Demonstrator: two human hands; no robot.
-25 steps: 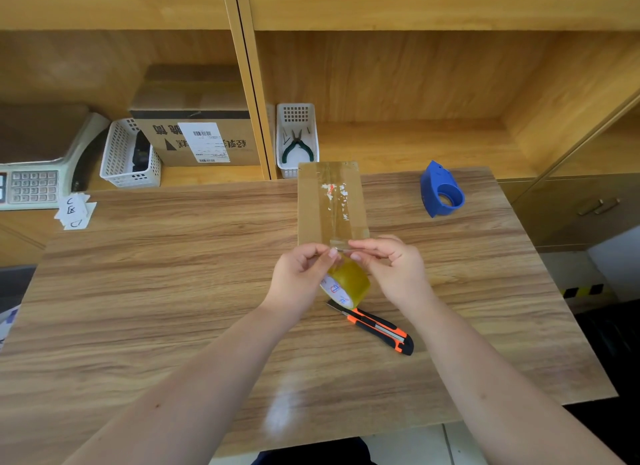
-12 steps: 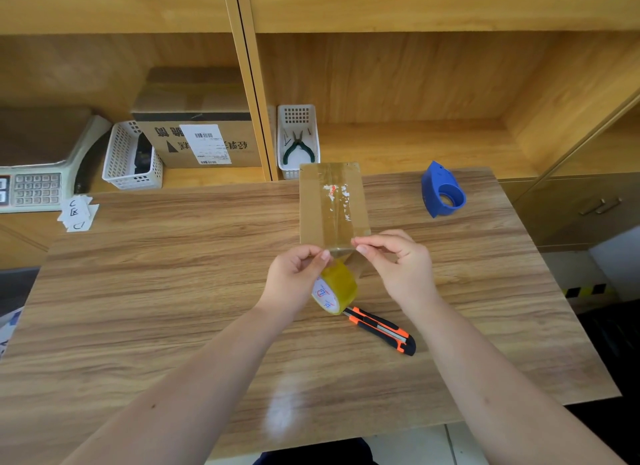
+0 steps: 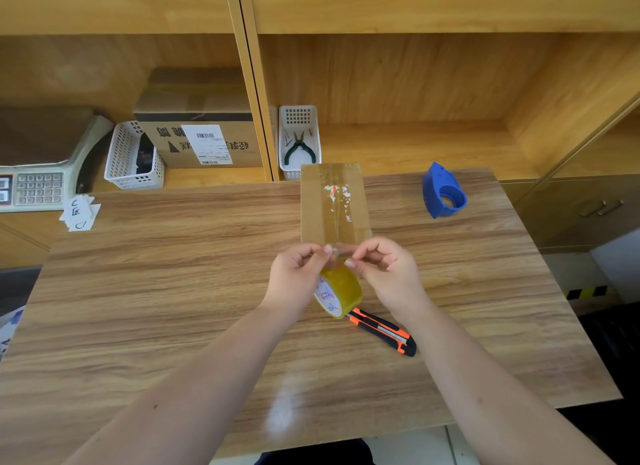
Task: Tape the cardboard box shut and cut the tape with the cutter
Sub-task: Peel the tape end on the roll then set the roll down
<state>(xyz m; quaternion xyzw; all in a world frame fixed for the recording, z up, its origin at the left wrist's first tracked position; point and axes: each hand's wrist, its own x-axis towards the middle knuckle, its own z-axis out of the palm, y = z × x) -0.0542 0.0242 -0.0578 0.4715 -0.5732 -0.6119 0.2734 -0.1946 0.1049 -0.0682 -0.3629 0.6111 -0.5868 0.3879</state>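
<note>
1. A wooden table stands in front of wooden shelves.
2. The flat brown cardboard box lies in the middle, shiny tape along its top.
3. The left hand and right hand both pinch the tape end; the yellow tape roll hangs below.
4. The orange cutter lies just beside the roll.

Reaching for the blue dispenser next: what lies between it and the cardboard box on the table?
Nothing: in the head view, only bare wooden table lies between the cardboard box and the blue dispenser.
</note>
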